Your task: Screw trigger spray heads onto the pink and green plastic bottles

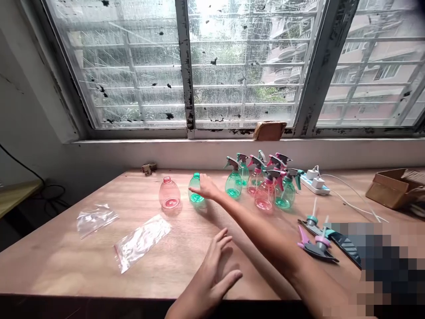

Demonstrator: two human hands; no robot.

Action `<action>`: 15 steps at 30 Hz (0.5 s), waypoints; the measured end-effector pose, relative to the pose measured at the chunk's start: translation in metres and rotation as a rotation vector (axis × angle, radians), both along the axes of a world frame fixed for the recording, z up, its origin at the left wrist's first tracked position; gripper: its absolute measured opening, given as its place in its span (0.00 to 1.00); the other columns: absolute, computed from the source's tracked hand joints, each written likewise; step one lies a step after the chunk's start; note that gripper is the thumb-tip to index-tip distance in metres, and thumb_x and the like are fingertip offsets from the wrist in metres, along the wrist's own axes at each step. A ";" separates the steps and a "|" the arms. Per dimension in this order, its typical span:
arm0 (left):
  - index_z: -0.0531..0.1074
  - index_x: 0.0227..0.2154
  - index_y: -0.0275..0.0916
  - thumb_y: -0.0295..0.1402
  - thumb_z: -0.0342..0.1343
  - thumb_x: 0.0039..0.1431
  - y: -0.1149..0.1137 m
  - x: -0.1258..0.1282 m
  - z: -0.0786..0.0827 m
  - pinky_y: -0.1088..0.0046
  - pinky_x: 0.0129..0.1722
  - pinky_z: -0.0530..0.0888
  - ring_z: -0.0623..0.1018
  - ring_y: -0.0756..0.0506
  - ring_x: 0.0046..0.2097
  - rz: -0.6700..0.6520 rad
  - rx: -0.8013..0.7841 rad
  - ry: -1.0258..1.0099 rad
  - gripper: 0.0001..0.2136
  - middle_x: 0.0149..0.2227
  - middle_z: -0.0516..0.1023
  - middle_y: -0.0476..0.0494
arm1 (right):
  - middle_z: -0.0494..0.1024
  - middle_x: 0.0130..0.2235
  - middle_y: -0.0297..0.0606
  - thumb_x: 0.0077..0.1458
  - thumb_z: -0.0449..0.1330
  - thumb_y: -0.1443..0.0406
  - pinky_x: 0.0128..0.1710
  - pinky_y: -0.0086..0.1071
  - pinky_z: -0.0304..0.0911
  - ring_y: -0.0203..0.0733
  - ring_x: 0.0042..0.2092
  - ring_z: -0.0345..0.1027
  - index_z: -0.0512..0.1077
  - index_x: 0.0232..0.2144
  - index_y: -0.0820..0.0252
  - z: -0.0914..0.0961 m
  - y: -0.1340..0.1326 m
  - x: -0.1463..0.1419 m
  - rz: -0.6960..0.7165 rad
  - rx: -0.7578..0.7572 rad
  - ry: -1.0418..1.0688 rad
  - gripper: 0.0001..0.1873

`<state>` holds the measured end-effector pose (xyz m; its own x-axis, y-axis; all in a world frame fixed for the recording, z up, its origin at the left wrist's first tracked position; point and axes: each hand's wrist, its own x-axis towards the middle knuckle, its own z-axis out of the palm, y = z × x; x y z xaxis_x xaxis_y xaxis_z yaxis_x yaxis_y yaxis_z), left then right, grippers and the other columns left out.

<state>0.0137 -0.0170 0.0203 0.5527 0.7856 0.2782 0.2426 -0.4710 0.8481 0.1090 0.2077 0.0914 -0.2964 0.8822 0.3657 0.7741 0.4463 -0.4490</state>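
On the wooden table point(142, 277), a cluster of spray bottles point(233, 189) is gathered right of centre. The left hand point(207, 275) is held near the table's front edge, fingers loosely spread. The topless green bottle point(196, 199) — stood upright just beside a pink bottle point(169, 197) — is clasped by the right hand point(207, 188), thumb laid across its front. Two spray heads point(318, 250) are laid farther right.

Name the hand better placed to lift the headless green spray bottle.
Right, probably: the right hand is at the green spray bottle, while the left hand is well short of it.
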 end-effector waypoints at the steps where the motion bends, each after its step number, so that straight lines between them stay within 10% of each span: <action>1: 0.49 0.70 0.52 0.36 0.58 0.69 0.000 0.000 -0.004 0.48 0.70 0.59 0.55 0.33 0.74 0.042 0.016 -0.030 0.33 0.75 0.48 0.39 | 0.69 0.65 0.47 0.64 0.64 0.56 0.61 0.57 0.63 0.58 0.62 0.67 0.68 0.61 0.58 -0.002 -0.017 0.007 0.016 0.002 -0.008 0.26; 6: 0.38 0.72 0.55 0.38 0.56 0.70 0.003 0.003 -0.010 0.43 0.72 0.52 0.50 0.33 0.75 0.384 0.220 -0.173 0.38 0.75 0.44 0.40 | 0.69 0.65 0.55 0.65 0.58 0.49 0.67 0.51 0.57 0.63 0.68 0.59 0.61 0.65 0.66 -0.019 -0.121 0.079 -0.009 -0.005 -0.029 0.36; 15: 0.27 0.73 0.57 0.44 0.64 0.63 0.005 0.017 -0.028 0.38 0.66 0.64 0.62 0.24 0.70 0.165 0.484 0.348 0.52 0.73 0.56 0.32 | 0.50 0.75 0.46 0.66 0.55 0.48 0.71 0.51 0.50 0.54 0.75 0.40 0.38 0.74 0.48 -0.058 -0.228 0.161 0.054 -0.071 0.084 0.44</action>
<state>0.0306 -0.0122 -0.0082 0.5567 0.6983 0.4500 0.5691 -0.7152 0.4057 0.2696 -0.0203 0.0332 -0.3152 0.8905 0.3282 0.7084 0.4509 -0.5430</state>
